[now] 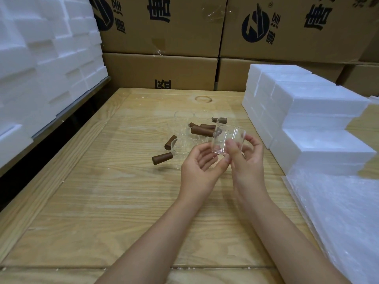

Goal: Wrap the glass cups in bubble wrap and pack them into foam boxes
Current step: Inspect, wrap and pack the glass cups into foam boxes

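I see right hand [248, 158] fingers grasping glass cup [229, 140] above worktop [102, 181], just left of foam boxes [307, 111]; left hand [200, 167] fingers released, at cup base; spare cups [184, 130] farther left of foam boxes; bubble wrap [338, 212] nearside of foam boxes

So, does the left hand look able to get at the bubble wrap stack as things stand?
Probably not directly. The left hand is open, but the bubble wrap stack lies at the far right, beyond the right hand gripping a glass cup; it would have to cross that arm.
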Motion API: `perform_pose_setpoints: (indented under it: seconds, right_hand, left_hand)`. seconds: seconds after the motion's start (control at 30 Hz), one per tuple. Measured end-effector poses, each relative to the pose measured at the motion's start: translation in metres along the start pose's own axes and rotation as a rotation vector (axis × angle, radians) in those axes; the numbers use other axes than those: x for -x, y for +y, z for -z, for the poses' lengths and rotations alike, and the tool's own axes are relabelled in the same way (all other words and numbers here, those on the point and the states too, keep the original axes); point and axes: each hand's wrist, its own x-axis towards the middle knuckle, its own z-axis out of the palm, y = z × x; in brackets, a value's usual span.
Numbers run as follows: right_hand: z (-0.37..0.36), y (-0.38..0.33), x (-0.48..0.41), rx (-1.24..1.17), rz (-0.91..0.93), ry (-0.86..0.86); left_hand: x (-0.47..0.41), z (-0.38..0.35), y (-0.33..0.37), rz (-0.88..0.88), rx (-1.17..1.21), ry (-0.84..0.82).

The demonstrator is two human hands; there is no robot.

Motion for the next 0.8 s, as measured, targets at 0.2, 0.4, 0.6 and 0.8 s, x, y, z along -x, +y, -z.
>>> perform_pose_setpoints:
  seconds: [0.2,0.4,0.6,0.8]
  right_hand:
    - [0.0039,-0.0027,-0.0029,-0.219,-0.124,-0.060]
    - [-0.0002,0.0004,0.0018,-0.132,-0.152,-0.080]
    - [0.0029,0.0049,0.0017,0.054,-0.026,-0.056]
    - [0.0058,-0.0005,-0.0020,0.030,0.001,-0.025]
  left_hand:
    - [-0.0012,-0.0003,0.0031,0.013,0.063,-0.032]
    - [-0.0002,-0.0012,-0.0017,0.087,0.027,-0.162]
    - [-0.0001,-0.0020,0.0006,0.054,0.050,-0.152]
    - [-0.0018,-0.0002,-0.0010,0.005,0.061,-0.094]
